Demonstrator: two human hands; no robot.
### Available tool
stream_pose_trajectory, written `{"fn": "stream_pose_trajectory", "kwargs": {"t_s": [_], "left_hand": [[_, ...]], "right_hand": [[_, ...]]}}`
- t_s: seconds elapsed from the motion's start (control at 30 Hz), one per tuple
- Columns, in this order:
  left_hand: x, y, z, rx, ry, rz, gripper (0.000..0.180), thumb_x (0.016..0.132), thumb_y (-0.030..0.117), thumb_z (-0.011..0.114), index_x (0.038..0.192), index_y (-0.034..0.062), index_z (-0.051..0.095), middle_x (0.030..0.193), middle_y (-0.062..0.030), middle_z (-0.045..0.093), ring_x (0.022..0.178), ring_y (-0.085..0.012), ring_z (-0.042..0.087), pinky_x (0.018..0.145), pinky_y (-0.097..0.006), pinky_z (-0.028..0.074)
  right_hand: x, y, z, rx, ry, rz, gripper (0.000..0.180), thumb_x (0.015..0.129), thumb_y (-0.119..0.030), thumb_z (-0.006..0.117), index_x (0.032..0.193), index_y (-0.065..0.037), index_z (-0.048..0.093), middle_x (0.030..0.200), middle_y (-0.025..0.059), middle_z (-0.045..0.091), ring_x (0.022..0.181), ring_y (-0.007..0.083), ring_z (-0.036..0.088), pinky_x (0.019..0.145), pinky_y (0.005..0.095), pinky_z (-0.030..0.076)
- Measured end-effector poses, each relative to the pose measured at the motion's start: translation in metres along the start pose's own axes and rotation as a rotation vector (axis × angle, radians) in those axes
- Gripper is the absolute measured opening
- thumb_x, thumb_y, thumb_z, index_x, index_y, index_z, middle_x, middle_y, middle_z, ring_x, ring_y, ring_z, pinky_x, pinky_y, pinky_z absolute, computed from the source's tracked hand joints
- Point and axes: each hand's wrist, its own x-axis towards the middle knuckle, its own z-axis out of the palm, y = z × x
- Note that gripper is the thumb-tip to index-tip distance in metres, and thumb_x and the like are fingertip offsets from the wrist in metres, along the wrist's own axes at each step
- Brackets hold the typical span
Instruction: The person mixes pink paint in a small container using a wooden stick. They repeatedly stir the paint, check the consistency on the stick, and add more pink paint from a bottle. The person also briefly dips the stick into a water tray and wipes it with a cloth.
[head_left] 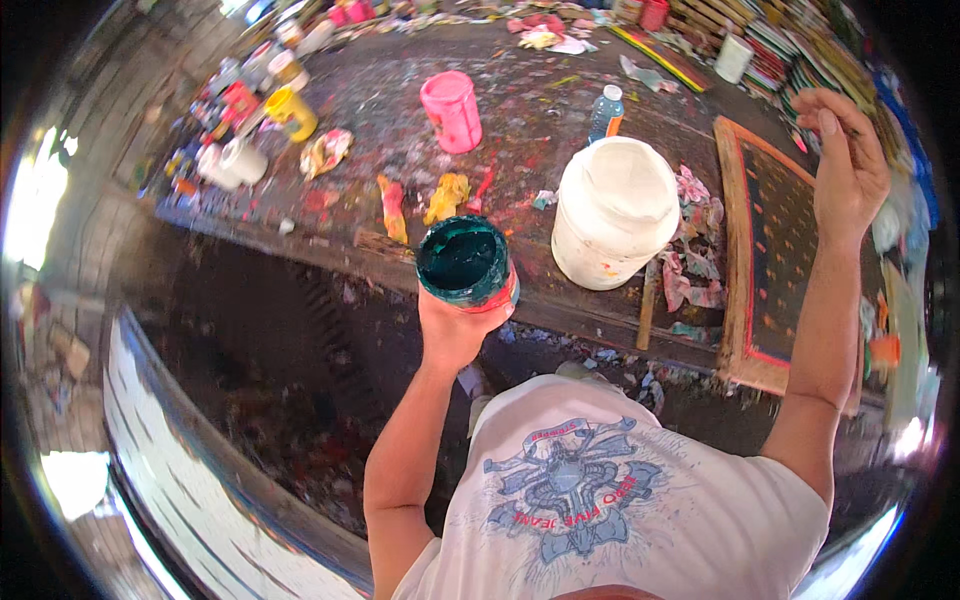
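My left hand (455,330) is wrapped round an open paint tub (463,262) at the table's near edge. Dark green paint coats the tub's inside and rim. Off to the right, my right hand (848,170) is raised above the far end of a wooden-framed printing screen (733,260). Its fingers are loosely bent and apart, with nothing visible in them. Between the tub and the screen stands a large white bucket (605,240), its top whitish. Crumpled yellow (447,197) and pink-yellow (393,208) rags lie just beyond the green tub.
A pink tub (452,112) and a blue bottle (606,118) stand farther back on the paint-stained table (370,90). At left are a yellow tub (291,114) and several smaller containers. Stained scraps (695,275) lie beside the bucket. A long white-topped surface (200,480) runs along the lower left.
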Motion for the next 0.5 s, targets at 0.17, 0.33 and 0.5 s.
{"fn": "stream_pose_trajectory", "kwargs": {"t_s": [0.17, 0.33, 0.5], "left_hand": [[0.083, -0.050, -0.021, -0.127, -0.259, -0.069, 0.091, 0.072, -0.009, 0.098, 0.150, 0.0066, 0.054, 0.139, -0.0090, 0.075, 0.126, -0.0219, 0.075, 0.114, -0.042, 0.058], [0.133, -0.084, -0.023, 0.030, -0.377, -0.041, 0.081, 0.070, -0.009, 0.097, 0.142, 0.0075, 0.065, 0.131, -0.0059, 0.079, 0.120, -0.0189, 0.076, 0.112, -0.041, 0.058], [0.171, -0.113, -0.062, -0.107, -0.515, -0.198, 0.090, 0.071, -0.010, 0.099, 0.149, 0.0072, 0.057, 0.140, -0.0075, 0.077, 0.127, -0.0223, 0.075, 0.116, -0.041, 0.057]], "right_hand": [[-0.048, -0.022, 0.008, 0.094, 0.152, 0.094, 0.022, 0.113, 0.001, 0.066, 0.131, 0.003, 0.077, 0.116, 0.0181, 0.082, 0.103, 0.0241, 0.079, 0.092, 0.0362, 0.063], [-0.114, -0.045, 0.032, 0.040, 0.332, 0.369, 0.020, 0.113, 0.000, 0.066, 0.130, 0.002, 0.078, 0.113, 0.0153, 0.082, 0.099, 0.0222, 0.079, 0.089, 0.0351, 0.063], [-0.168, -0.054, 0.056, -0.216, 0.359, 0.558, 0.021, 0.112, 0.003, 0.065, 0.127, -0.001, 0.078, 0.110, 0.0106, 0.082, 0.099, 0.0165, 0.078, 0.092, 0.0339, 0.064]]}}
